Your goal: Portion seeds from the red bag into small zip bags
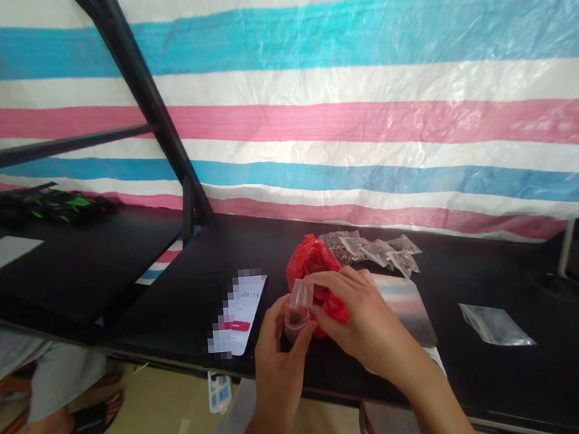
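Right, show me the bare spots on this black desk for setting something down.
The black desk is bare around the small clear bag, between it and the striped card. Another patch lies left of the phone. It's crowded around the left hand and right hand holding a small pouch, by the red plastic bag and small packets.

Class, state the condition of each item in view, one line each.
Left hand, gripping the small clear bag.
Right hand, pinching its top.
Small clear bag, upright, dark contents at bottom.
Red plastic bag, crumpled beneath the hands.
Small filled bags, heaped together.
Flat clear bag, apparently empty.
Phone, face up, screen lit.
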`<state>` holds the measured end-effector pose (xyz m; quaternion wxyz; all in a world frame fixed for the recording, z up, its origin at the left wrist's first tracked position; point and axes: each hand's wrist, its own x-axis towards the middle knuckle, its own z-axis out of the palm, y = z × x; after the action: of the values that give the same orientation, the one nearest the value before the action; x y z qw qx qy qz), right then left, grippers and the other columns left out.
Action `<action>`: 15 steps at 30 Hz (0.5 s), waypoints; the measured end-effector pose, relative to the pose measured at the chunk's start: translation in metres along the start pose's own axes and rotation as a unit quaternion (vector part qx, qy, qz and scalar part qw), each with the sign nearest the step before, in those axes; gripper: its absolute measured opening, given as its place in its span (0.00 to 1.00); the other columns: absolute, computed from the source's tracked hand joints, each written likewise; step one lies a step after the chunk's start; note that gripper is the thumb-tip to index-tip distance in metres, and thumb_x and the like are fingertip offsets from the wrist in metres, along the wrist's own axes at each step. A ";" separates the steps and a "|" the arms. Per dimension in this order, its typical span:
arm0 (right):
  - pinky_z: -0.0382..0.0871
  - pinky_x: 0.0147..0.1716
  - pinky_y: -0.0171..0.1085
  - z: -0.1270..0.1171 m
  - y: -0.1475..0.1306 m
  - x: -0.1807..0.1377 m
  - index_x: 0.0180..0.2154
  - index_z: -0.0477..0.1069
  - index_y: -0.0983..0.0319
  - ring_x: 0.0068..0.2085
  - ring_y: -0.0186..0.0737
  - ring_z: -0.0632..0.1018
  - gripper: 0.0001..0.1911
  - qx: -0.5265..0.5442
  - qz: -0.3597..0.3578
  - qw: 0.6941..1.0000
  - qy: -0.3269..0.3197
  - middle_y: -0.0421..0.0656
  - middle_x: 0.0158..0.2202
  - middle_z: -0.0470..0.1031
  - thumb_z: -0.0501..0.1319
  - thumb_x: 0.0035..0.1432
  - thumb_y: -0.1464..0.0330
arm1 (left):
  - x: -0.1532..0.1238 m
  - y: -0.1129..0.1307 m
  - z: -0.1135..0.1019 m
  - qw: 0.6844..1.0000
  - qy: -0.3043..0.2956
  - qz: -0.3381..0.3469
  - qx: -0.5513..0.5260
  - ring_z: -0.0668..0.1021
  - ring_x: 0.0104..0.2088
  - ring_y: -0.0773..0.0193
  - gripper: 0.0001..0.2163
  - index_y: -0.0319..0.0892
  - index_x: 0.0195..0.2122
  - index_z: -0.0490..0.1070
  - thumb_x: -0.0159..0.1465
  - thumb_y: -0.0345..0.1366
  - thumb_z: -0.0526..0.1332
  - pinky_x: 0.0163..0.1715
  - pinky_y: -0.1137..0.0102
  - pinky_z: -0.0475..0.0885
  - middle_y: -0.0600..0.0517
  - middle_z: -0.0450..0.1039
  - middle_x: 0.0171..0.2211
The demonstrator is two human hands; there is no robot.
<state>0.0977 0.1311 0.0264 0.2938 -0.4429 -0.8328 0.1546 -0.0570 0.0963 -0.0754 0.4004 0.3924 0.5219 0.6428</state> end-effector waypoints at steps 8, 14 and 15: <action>0.60 0.52 0.47 0.014 0.046 0.011 0.54 0.77 0.57 0.52 0.53 0.76 0.15 -0.132 0.145 0.981 0.011 0.47 0.54 0.84 0.61 0.68 0.72 | -0.004 -0.003 -0.008 0.997 -0.004 0.033 0.070 0.84 0.45 0.55 0.20 0.47 0.53 0.80 0.61 0.47 0.76 0.50 0.63 0.80 0.49 0.82 0.44; 0.61 0.50 0.47 0.029 0.047 0.012 0.52 0.77 0.59 0.52 0.55 0.76 0.13 -0.210 0.195 0.957 -0.033 0.51 0.49 0.83 0.60 0.68 0.69 | -0.024 0.000 -0.001 0.984 -0.111 0.109 0.090 0.83 0.39 0.59 0.16 0.50 0.52 0.82 0.63 0.40 0.75 0.43 0.68 0.79 0.50 0.82 0.41; 0.62 0.51 0.47 0.031 0.045 0.012 0.52 0.77 0.59 0.52 0.55 0.76 0.13 -0.215 0.198 0.956 -0.032 0.51 0.49 0.83 0.61 0.67 0.69 | -0.027 -0.001 0.001 0.980 -0.139 0.109 0.092 0.83 0.38 0.59 0.16 0.50 0.53 0.82 0.63 0.39 0.75 0.43 0.68 0.80 0.51 0.82 0.40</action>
<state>0.1021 0.1665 -0.0165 0.1284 -0.6465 -0.7509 0.0411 -0.0457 0.0719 -0.0782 0.3588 0.5674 0.4725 0.5711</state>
